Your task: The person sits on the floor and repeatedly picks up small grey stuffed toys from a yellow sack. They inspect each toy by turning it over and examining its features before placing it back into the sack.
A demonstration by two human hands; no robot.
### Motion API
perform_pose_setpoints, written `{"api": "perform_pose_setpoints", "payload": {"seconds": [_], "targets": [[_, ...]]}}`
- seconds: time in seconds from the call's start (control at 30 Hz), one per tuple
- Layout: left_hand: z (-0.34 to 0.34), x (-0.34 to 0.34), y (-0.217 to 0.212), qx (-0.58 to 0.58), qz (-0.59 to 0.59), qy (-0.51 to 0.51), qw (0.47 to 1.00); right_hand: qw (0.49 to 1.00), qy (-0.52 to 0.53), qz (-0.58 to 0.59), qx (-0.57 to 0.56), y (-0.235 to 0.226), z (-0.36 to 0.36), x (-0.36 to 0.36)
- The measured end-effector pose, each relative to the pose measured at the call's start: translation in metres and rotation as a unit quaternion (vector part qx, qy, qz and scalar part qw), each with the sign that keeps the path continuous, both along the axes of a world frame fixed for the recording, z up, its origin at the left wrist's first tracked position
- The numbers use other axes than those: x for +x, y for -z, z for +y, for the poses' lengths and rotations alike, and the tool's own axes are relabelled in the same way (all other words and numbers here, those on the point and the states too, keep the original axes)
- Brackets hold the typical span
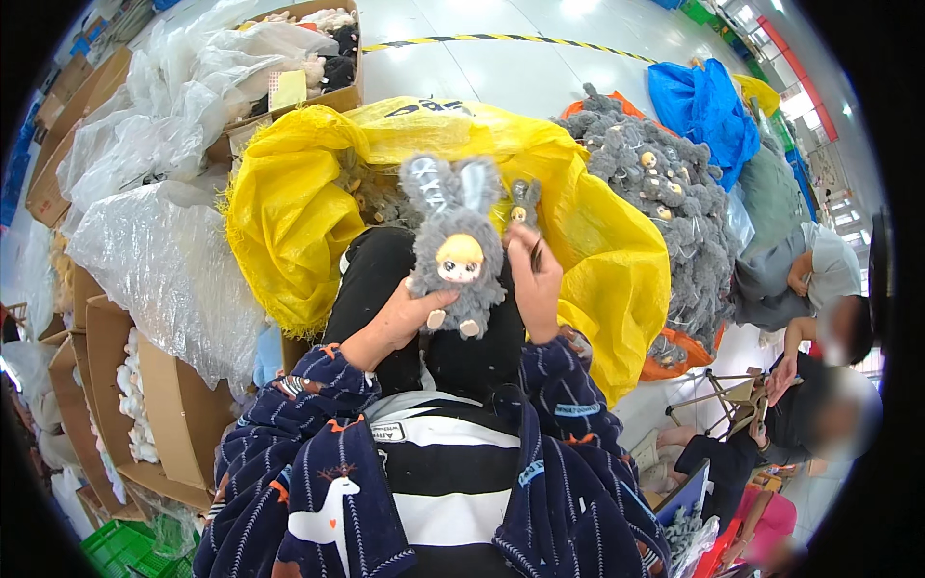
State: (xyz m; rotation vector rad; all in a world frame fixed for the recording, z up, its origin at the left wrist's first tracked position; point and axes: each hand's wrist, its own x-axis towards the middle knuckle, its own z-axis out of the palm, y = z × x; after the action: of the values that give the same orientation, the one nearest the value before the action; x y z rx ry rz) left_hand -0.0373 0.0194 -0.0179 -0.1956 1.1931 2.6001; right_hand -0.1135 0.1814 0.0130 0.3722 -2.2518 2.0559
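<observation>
In my left hand (397,320) is a grey plush doll (457,238) with long rabbit ears, a pale vinyl face and small pale feet. My fingers and thumb close around its lower body, and it faces up at me over my lap. My right hand (536,291) is closed just right of the doll, apart from its face. A small dark pointed tool (537,255) shows between its fingers; its kind is unclear. Just beyond those fingertips is another grey doll (522,204). Around my knees spreads an open yellow woven sack (605,279), with more grey plush inside.
A large heap of grey plush dolls (665,217) lies to the right, by a blue plastic bag (708,111). Cardboard boxes (171,405) and clear plastic sheeting (154,270) crowd the left. Other people sit at the right, one with an outstretched hand (779,378).
</observation>
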Motion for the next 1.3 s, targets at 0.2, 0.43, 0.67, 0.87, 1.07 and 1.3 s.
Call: {"api": "perform_pose_setpoints", "payload": {"seconds": [0.2, 0.43, 0.67, 0.87, 1.07, 1.3], "targets": [[-0.002, -0.003, -0.004, 0.015, -0.008, -0.002, 1.000, 0.960, -0.114, 0.087, 0.242, -0.003, 0.019, 0.036], [-0.006, -0.008, -0.004, 0.026, -0.010, 0.010, 1.000, 0.973, -0.069, -0.218, -0.031, 0.004, 0.009, 0.040], [-0.007, -0.013, 0.000, 0.090, -0.038, -0.017, 0.995, 0.844, -0.057, -0.387, -0.366, -0.001, 0.008, 0.034], [-0.004, -0.017, 0.013, 0.136, -0.058, -0.063, 0.987, 0.974, -0.159, -0.059, 0.148, -0.020, 0.001, 0.054], [-0.005, -0.016, 0.000, 0.155, -0.027, -0.032, 0.987, 0.905, -0.103, -0.359, -0.203, 0.000, -0.005, 0.043], [-0.008, -0.016, -0.015, 0.135, 0.047, -0.080, 0.987, 0.988, -0.091, 0.024, 0.121, 0.008, -0.001, 0.047]]}}
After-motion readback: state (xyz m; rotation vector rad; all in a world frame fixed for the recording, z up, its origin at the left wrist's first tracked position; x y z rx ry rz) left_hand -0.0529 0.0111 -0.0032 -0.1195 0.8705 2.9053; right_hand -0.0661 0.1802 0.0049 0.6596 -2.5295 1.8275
